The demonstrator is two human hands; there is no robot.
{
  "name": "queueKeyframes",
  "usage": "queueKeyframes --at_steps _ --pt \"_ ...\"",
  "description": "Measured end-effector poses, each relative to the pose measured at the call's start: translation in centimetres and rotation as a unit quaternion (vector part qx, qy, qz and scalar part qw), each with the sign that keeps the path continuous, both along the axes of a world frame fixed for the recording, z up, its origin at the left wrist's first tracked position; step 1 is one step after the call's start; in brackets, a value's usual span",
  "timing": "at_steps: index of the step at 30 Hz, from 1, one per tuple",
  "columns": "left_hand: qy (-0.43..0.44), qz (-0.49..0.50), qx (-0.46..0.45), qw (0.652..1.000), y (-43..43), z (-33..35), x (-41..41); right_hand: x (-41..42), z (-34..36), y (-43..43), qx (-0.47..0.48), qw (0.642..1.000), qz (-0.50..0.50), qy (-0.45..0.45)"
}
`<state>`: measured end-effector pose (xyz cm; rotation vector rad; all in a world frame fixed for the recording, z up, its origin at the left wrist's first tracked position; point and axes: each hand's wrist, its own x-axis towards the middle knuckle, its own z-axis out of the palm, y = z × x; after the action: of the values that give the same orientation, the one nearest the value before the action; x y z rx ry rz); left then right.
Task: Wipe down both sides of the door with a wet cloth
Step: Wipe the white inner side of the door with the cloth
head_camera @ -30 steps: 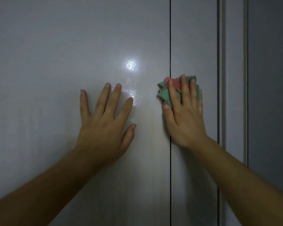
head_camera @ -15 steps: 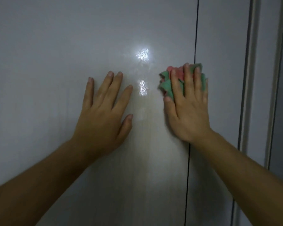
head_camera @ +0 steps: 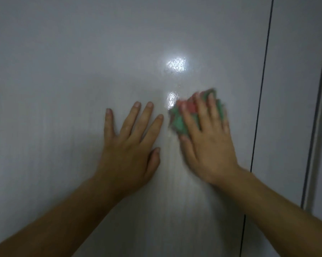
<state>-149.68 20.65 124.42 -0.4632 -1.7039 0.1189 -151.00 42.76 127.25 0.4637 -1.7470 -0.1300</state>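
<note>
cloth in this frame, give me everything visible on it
The cloth is a bunched green and pink-red rag, soft fabric by its look, blurred by motion. The right hand presses it flat against the glossy pale door, fingers spread over it, so only its upper and left parts show. It sits right of the left hand, apart from it, just below a bright glare spot. Wetness cannot be told.

Dim room; pale frame strip at right, darker moulding beyond; bright glare patch.
</note>
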Motion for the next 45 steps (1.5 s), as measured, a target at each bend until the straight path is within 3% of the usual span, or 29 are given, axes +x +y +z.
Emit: queueKeyframes --at_steps 4,9,11,15,17,19,23,27,30,36,42,45 --pt "-0.016 -0.059 0.006 0.998 -2.6 -0.4 0.7 0.8 -2.7 0.0 0.13 0.991 -0.003 -0.021" --pt "-0.011 -0.001 0.053 0.999 -6.5 -0.9 0.9 0.4 4.9 -1.8 -0.021 0.999 -0.025 0.001" --pt "-0.011 0.017 0.071 0.997 -7.4 -1.0 0.7 0.2 4.6 -3.4 -0.03 0.999 -0.017 0.01" --pt "-0.025 0.026 0.068 0.997 -8.3 -1.2 0.6 0.5 -1.4 -5.0 0.136 0.991 0.003 -0.007" --pt "-0.027 0.038 0.059 0.997 -8.5 -1.1 0.5 0.8 -1.0 -4.6 0.188 0.982 -0.003 -0.01" --pt "-0.031 0.051 0.056 0.997 -8.7 -1.1 0.7 0.6 2.1 -4.9 0.159 0.987 -0.019 0.005" --pt "-0.028 0.026 0.048 0.998 -9.0 -1.0 0.8 0.3 6.3 -7.3 0.003 1.0 -0.024 0.016" --pt "-0.013 -0.048 0.061 0.997 -11.9 -1.4 1.1 0.5 0.1 -9.7 0.149 0.989 -0.003 0.0" --pt "-0.007 -0.032 0.088 0.996 -14.8 -2.0 1.3 0.8 0.1 -9.6 0.214 0.977 -0.002 -0.004" --pt "-0.023 0.023 0.109 0.994 -18.7 -2.1 0.8 0.2 6.6 -13.6 0.037 0.999 -0.02 0.03" --pt "-0.016 -0.033 0.097 0.995 -20.1 -2.2 1.2 0.4 -0.1 -15.7 0.247 0.969 0.006 -0.002" --pt "-0.013 -0.046 0.105 0.993 -22.2 -2.8 1.0 0.1 4.0 -16.5 0.197 0.98 -0.017 0.026"
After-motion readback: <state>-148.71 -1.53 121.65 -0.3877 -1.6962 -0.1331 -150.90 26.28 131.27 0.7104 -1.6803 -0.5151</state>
